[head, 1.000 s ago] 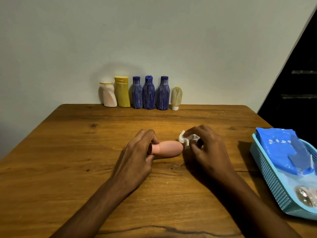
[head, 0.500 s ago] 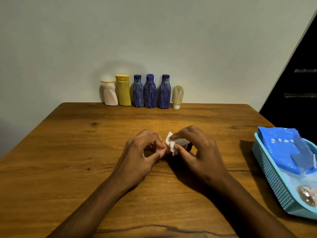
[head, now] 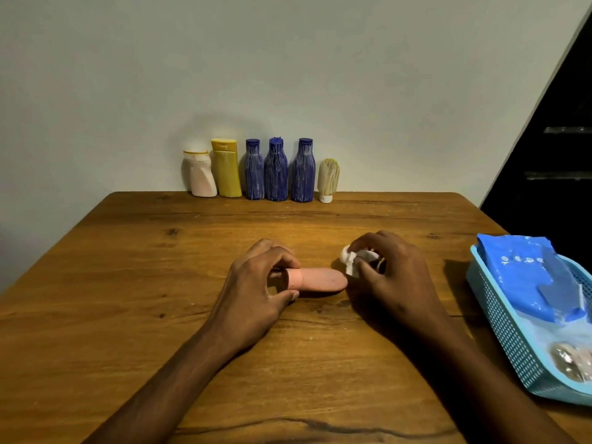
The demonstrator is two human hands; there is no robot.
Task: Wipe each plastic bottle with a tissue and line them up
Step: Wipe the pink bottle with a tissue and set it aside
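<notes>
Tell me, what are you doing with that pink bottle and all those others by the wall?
A person is cleaning bottles. The left hand holds a pink bottle lying on its side on the wooden table, gripping its cap end. The right hand pinches a crumpled tissue right at the bottle's other end. Six bottles already stand in a row by the wall.

Both bare forearms reach in from six o'clock, palms turned down. The left hand (head: 256,283) curls thumb and fingers (head: 282,256) round the cap end of a pink, rounded plastic bottle (head: 317,279). At three o'clock of it, the right hand (head: 394,277) pinches a crumpled white tissue (head: 354,260).
</notes>
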